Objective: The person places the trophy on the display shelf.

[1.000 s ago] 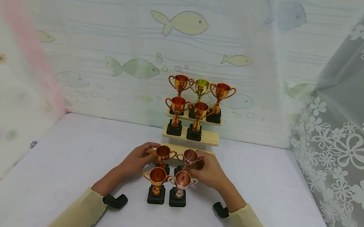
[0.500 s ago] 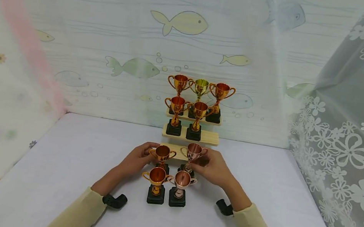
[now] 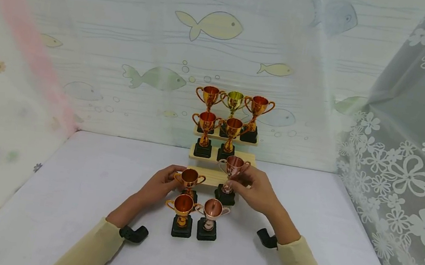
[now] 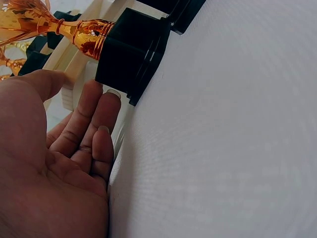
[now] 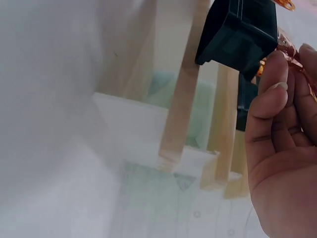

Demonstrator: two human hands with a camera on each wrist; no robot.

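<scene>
In the head view my right hand [image 3: 257, 192] pinches a rose-gold trophy cup [image 3: 234, 166] by its stem. Its black base [image 5: 241, 37] is raised off the table, beside the edge of the lowest wooden step [image 3: 206, 176]. My left hand [image 3: 160, 184] is beside an orange-gold trophy cup [image 3: 189, 178] standing on the table. In the left wrist view, loosely bent fingers [image 4: 81, 119] come right up to that trophy's black base [image 4: 131, 52] without wrapping it. Nearer to me stand another orange-gold trophy [image 3: 183, 205] and a second rose-gold trophy [image 3: 212, 208].
Behind my hands rises a stepped wooden display stand. Two orange-gold trophies [image 3: 207, 122] occupy its middle step [image 3: 247, 157]. On the top step, a yellow-gold trophy [image 3: 235, 101] stands between two orange-gold ones. A white cloth [image 3: 87, 178] covers the table.
My right hand has lifted the rose-gold trophy from the table and carried it up, rightward and toward the stand. My left hand has stayed where it was.
</scene>
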